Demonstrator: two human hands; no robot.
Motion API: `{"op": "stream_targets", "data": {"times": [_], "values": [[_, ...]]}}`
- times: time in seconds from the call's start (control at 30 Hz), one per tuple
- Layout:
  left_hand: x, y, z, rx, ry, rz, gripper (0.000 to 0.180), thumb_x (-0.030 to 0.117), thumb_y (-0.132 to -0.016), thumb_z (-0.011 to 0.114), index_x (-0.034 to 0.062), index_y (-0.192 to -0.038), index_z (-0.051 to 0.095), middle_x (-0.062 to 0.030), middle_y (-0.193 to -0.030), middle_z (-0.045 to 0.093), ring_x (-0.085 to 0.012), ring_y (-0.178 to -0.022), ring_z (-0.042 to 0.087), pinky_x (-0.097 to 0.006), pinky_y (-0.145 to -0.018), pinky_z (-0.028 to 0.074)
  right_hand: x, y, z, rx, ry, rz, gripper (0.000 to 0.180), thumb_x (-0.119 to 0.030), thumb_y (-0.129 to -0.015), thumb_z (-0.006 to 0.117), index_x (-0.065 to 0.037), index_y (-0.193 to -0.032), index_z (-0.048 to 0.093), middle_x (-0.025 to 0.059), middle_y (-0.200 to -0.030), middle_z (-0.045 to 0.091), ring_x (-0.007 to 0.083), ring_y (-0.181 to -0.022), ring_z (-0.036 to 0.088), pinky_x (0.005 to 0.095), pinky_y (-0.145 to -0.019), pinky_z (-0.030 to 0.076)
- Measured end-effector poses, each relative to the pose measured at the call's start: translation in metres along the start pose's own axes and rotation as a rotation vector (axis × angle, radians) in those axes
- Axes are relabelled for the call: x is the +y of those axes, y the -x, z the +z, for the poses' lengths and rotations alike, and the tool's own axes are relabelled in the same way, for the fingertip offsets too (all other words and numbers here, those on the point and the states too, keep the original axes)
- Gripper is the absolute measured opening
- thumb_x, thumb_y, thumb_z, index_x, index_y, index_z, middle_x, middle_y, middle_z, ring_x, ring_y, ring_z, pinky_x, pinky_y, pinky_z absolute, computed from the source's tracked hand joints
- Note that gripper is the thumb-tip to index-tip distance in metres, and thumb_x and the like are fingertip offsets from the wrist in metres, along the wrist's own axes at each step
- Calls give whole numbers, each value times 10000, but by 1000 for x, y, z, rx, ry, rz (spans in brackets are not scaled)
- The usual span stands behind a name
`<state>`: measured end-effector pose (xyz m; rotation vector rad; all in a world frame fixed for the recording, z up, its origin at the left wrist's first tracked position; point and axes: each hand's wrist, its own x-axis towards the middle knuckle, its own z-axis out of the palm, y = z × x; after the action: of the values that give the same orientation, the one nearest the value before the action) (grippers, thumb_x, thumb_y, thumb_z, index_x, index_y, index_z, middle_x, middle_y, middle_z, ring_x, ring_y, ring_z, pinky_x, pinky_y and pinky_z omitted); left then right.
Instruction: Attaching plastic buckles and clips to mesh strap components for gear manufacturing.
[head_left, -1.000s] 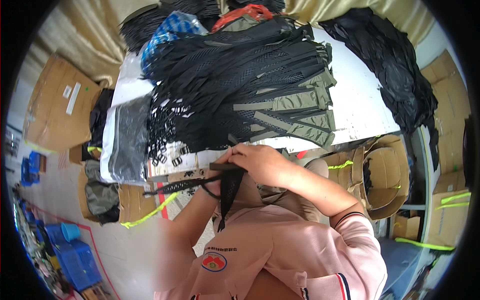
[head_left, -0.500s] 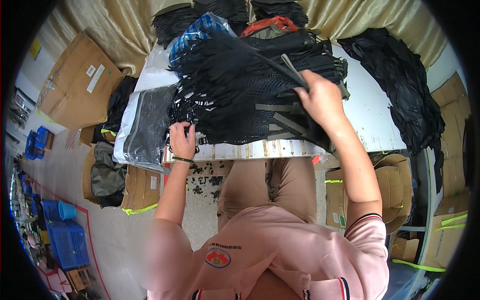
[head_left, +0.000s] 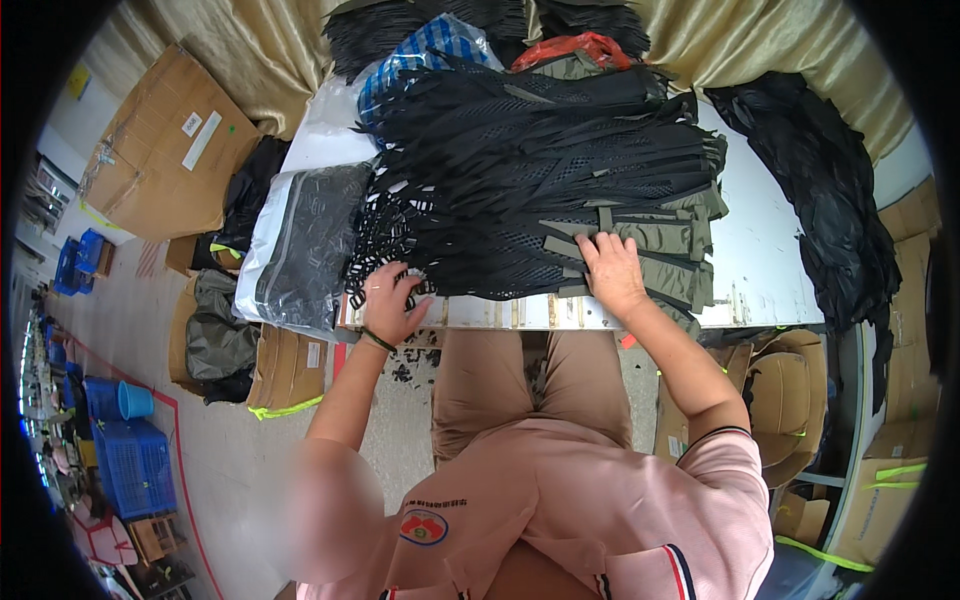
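A wide pile of black mesh straps with grey-green ends lies across the white table in front of me. At its near left is a heap of small black plastic buckles. My left hand rests on the near edge of this heap, fingers bent and apart; a buckle shows beside its thumb. My right hand lies over the grey-green strap ends at the pile's near right, fingers spread on top. What lies beneath its palm is hidden.
Left of the buckles lies a clear bag of black buckles. Behind the pile are a blue-striped plastic bag and a red bag. Black material drapes over the table's right side. Open cardboard boxes stand below.
My right hand has come down and nearer, and the strap it was swinging now lies on the pile. The left hand has shifted slightly right, along the buckles.
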<state>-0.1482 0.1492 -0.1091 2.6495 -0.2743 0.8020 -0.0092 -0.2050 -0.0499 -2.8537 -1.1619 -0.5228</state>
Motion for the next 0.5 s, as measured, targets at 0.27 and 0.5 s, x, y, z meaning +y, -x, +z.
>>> {"op": "stream_targets", "data": {"times": [0.27, 0.5], "values": [[-32, 3, 10, -35, -190, -84, 219, 136, -736, 676, 101, -950, 643, -142, -1146, 528, -339, -1119, 470, -457, -949, 340, 12, -9, -29, -194, -279, -18, 594, -189, -741, 708, -118, -1291, 495, 78, -1153, 531, 254, -1090, 478, 404, -923, 361], [16, -13, -5, 154, -15, -156, 186, 88, -741, 662, 69, -923, 630, -137, -1051, 561, -341, -1028, 516, -426, -890, 376, 24, -1, -20, -74, -231, -69, 488, -252, -855, 570, -76, -1302, 487, 109, -1157, 579, 275, -1052, 531, 389, -915, 388]]}}
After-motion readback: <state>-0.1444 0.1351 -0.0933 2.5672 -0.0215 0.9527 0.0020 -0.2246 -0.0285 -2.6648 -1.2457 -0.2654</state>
